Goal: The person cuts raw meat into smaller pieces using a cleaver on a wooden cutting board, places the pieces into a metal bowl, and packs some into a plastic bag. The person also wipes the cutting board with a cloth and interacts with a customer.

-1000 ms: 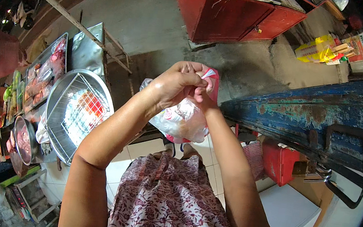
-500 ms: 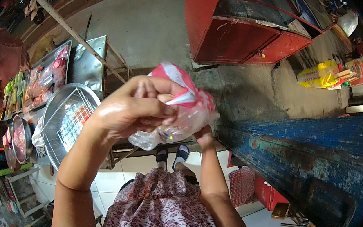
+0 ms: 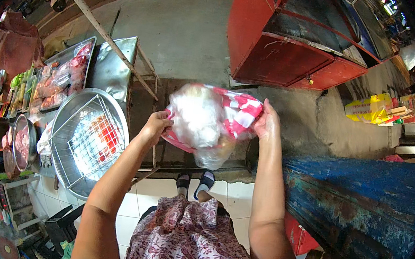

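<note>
A pink-and-white checkered plastic bag point(image 3: 243, 116) is stretched between my hands in front of me. Bunched clear plastic point(image 3: 198, 120), blurred by motion, fills its middle and hangs below its lower edge. My left hand point(image 3: 156, 125) pinches the bag's rim on the left, fingers closed. On the right, my right hand point(image 3: 269, 122) grips the checkered edge, palm partly turned up. What the clear plastic contains, if anything, cannot be made out.
At left stands a large metal basin point(image 3: 59, 173) with a wire rack point(image 3: 79, 137), near a tray of wrapped meat point(image 3: 51, 92) and a smaller meat bowl point(image 3: 21, 145). A pole point(image 3: 85, 8) slants above. A red cabinet point(image 3: 298, 63) stands ahead; blue worn boards point(image 3: 354, 199) fill the right.
My hands have moved apart, and the bag, bunched up before, is now spread wide between them. My right hand, partly hidden behind the bag earlier, now shows. The view has shifted slightly.
</note>
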Tool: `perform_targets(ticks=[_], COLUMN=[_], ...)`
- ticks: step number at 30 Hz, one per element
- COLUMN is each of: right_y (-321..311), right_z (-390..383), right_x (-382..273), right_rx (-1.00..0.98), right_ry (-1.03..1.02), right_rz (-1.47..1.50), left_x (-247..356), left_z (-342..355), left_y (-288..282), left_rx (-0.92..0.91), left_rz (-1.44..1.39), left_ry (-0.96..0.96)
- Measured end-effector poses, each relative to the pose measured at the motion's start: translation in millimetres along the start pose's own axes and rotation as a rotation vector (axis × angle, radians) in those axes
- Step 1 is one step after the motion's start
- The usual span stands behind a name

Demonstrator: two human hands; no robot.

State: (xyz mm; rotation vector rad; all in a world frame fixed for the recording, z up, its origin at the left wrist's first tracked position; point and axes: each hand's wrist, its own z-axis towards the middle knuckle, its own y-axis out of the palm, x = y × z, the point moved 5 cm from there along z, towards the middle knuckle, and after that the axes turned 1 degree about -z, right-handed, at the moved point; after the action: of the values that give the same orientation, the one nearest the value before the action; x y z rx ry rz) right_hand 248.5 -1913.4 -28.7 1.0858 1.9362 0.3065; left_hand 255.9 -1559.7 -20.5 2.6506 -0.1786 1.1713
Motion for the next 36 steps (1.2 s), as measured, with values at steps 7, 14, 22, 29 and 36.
perform_targets(ticks=[7,14,22,29,36], right_y=[-27.7,-74.1,-51.9,28.6,27.2], right_z=[2.6,16.8,27.8,22.6,38.7], right_x=[-23.8,-17.2,-41.4,-47.5,-69.5], right_rx=[-0.073,0.202,0.225,-0.357,0.102], right_ry=[-0.256,-0.614,-0.44,-0.476,-0.448], right_rz=[-0.287,-0.898,-1.113,-0.71,-0.729], left_x=[-5.2,-9.9,17.8,-8.5,5.4], left_z=[13.7,22.2,20.4,35.3,46.5], left_y=[57.6,54.5,34.2,38.7,7.4], left_rx=[-0.275,-0.132,-0.008,-0.038,-0.257], left_rz=[-0.405,-0.245,-0.231,0.007,-0.115], left_ry=[0.393,0.267,0.242,0.259,0.43])
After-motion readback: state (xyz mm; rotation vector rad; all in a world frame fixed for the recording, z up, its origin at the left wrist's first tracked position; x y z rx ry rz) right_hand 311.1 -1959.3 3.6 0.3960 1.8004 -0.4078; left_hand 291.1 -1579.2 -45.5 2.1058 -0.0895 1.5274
